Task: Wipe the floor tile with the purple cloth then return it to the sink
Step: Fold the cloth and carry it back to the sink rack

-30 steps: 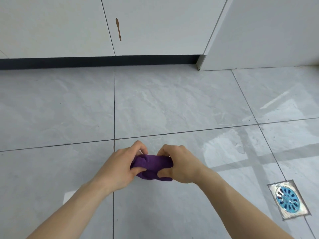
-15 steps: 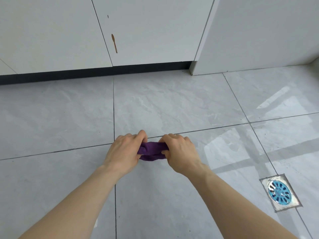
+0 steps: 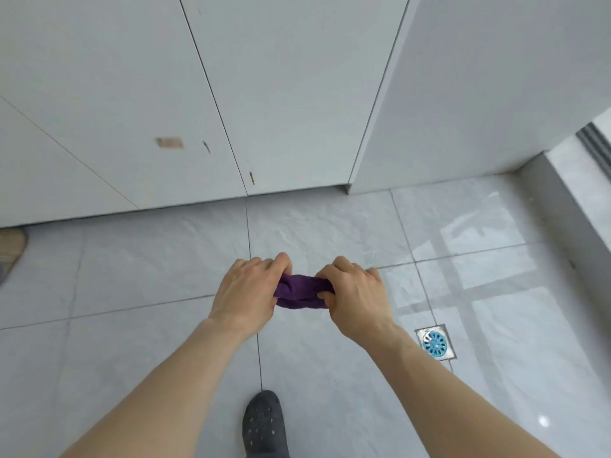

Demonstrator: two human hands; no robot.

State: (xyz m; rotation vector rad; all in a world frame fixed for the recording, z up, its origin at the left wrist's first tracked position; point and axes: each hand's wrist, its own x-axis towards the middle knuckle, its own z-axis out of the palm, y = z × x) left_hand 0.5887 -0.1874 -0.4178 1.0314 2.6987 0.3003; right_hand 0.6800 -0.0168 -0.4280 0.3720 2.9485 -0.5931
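The purple cloth is bunched into a short roll and held in the air above the grey floor tiles. My left hand grips its left end with fingers curled over it. My right hand grips its right end the same way. Only the middle of the cloth shows between the two hands. The sink is out of view.
White cabinet doors stand ahead, with a white panel to the right. A floor drain with a blue grate lies right of my right forearm. My dark shoe is at the bottom. A brown object sits at far left.
The view has risen well above the floor, taking in more of the cabinets and my shoe. Both hands still hold the cloth, now lifted clear of the tiles.
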